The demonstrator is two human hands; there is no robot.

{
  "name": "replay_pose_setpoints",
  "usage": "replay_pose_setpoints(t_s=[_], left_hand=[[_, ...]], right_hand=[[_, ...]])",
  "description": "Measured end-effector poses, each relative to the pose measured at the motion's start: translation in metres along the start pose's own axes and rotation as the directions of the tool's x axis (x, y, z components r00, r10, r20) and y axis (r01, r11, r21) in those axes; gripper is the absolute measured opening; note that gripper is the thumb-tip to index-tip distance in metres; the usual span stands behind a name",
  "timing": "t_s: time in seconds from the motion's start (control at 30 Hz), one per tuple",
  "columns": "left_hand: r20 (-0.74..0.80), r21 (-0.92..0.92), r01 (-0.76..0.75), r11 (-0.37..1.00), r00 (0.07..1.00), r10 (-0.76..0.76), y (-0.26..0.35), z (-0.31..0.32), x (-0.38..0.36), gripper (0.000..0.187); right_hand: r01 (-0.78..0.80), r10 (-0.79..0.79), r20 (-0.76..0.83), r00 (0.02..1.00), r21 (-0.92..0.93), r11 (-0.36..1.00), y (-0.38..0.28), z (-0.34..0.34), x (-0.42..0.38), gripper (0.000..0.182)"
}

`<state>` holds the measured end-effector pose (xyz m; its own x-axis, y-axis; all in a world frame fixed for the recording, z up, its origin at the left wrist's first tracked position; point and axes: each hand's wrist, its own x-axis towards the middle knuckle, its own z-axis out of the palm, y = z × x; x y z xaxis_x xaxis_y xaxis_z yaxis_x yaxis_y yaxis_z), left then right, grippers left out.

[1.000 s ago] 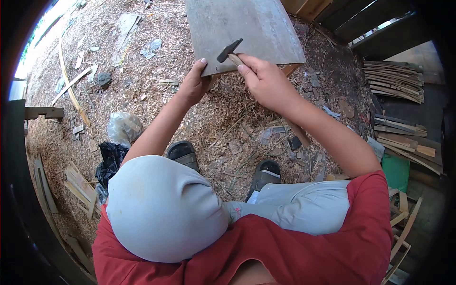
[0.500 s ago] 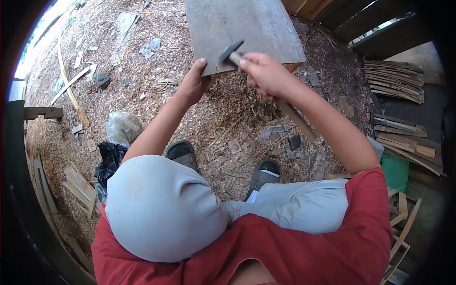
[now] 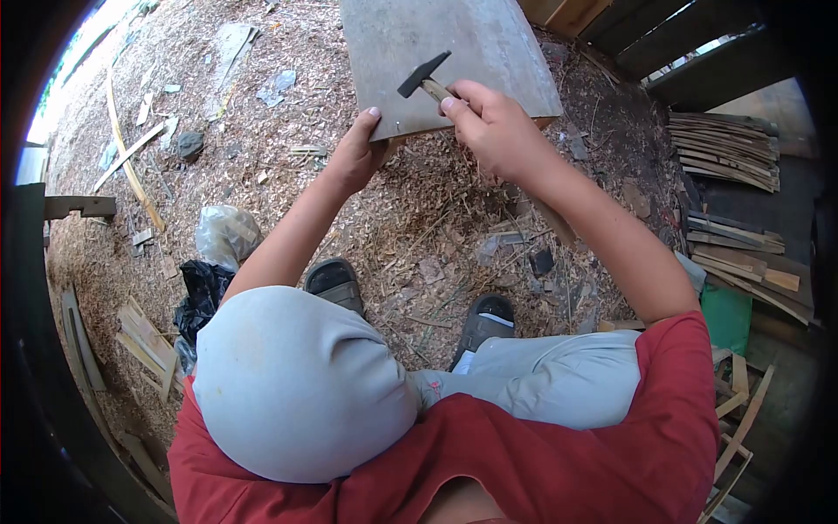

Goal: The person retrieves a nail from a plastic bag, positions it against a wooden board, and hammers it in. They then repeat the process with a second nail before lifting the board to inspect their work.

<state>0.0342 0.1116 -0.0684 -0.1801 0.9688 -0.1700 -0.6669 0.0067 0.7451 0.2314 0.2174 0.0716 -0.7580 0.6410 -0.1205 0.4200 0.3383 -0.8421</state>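
My right hand [image 3: 497, 131] is closed round the wooden handle of a hammer [image 3: 425, 73], whose dark head is raised above the near edge of a grey wooden board [image 3: 436, 44]. My left hand [image 3: 358, 150] grips the board's near left corner, thumb on top and fingers hidden underneath. Close to that thumb, a small nail [image 3: 398, 126] stands in the board near its edge. Part of the hammer's handle passes behind my right forearm.
Wood shavings and scraps cover the ground [image 3: 384, 244]. Stacked thin slats [image 3: 724, 150] lie at the right, with a green object [image 3: 729, 319] below them. Clear and black plastic bags [image 3: 205, 293] sit at the left. My sandalled feet [image 3: 334, 284] rest beneath me.
The hammer head has risen slightly and turned, and my right hand has shifted a little to the right. My left hand and the board have stayed in place.
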Motion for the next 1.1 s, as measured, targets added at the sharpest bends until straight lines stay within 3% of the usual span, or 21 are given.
replay_pose_setpoints(t_s=[0.07,0.17,0.3,0.37,0.4,0.5,0.57,0.63,0.73,0.77,0.83,0.87,0.93,1.0,1.07,1.1], left_hand=[[-0.022,-0.007,0.001,1.0,1.0,-0.001,0.0,0.0,0.001,0.058],[0.113,0.032,0.004,0.999,0.994,-0.008,-0.001,-0.013,0.004,0.057],[0.006,-0.04,0.017,0.999,1.0,-0.016,-0.005,-0.009,0.004,0.054],[-0.001,-0.025,-0.031,0.999,1.0,0.031,-0.001,0.0,0.001,0.054],[0.001,-0.025,-0.032,0.999,0.999,0.032,0.001,0.002,0.0,0.054],[-0.038,-0.052,-0.001,0.999,0.999,-0.001,0.004,0.003,0.001,0.054],[0.042,-0.072,0.057,0.996,0.998,-0.054,0.001,-0.005,0.002,0.053],[-0.021,-0.028,0.065,0.998,0.998,-0.065,-0.003,-0.013,0.005,0.052],[-0.03,-0.023,0.034,0.999,0.999,-0.035,-0.001,-0.005,0.004,0.051],[-0.062,-0.038,0.033,0.999,0.997,-0.036,0.0,0.001,0.001,0.051],[-0.091,-0.051,0.027,0.998,0.995,-0.032,0.004,0.002,0.0,0.051],[-0.008,-0.058,0.038,0.998,0.999,-0.039,0.003,-0.005,0.001,0.051],[0.075,-0.066,0.057,0.996,0.996,-0.052,0.001,-0.009,0.003,0.052],[0.018,-0.058,0.011,0.998,1.0,-0.01,0.001,-0.003,0.001,0.052],[-0.083,-0.033,0.003,0.999,0.996,-0.006,0.007,0.011,-0.003,0.051],[-0.081,-0.031,0.0,1.0,0.997,-0.003,0.004,-0.003,0.001,0.051]], right_hand=[[0.08,-0.096,-0.057,0.994,-0.235,0.969,-0.026,0.0,-0.018,0.026],[0.185,-0.2,-0.019,0.98,-0.302,0.935,-0.019,0.006,-0.023,0.023],[0.215,-0.247,-0.082,0.965,-0.289,0.933,-0.052,-0.001,-0.03,0.02],[0.282,-0.324,-0.252,0.912,-0.189,0.941,-0.065,-0.004,-0.034,0.017],[0.283,-0.326,-0.252,0.911,-0.192,0.94,-0.06,-0.001,-0.034,0.017],[0.253,-0.309,-0.197,0.931,-0.264,0.931,-0.038,0.011,-0.03,0.014],[0.157,-0.172,0.006,0.985,-0.438,0.885,-0.029,0.012,-0.027,0.013],[0.187,-0.221,-0.033,0.975,-0.419,0.888,-0.054,0.0,-0.026,0.014],[0.274,-0.361,-0.279,0.89,-0.304,0.912,-0.073,-0.006,-0.028,0.015],[0.275,-0.363,-0.282,0.888,-0.306,0.911,-0.062,0.0,-0.029,0.015],[0.263,-0.327,-0.075,0.942,-0.443,0.857,-0.021,0.02,-0.03,0.016],[0.197,-0.228,-0.02,0.973,-0.439,0.877,-0.012,0.022,-0.029,0.017],[0.164,-0.199,-0.057,0.978,-0.379,0.911,-0.036,0.008,-0.029,0.017],[0.126,-0.158,-0.082,0.984,-0.313,0.941,-0.058,-0.001,-0.031,0.018],[0.221,-0.286,-0.299,0.91,-0.232,0.947,-0.072,-0.003,-0.031,0.017],[0.224,-0.29,-0.302,0.908,-0.234,0.946,-0.056,0.004,-0.031,0.017]])
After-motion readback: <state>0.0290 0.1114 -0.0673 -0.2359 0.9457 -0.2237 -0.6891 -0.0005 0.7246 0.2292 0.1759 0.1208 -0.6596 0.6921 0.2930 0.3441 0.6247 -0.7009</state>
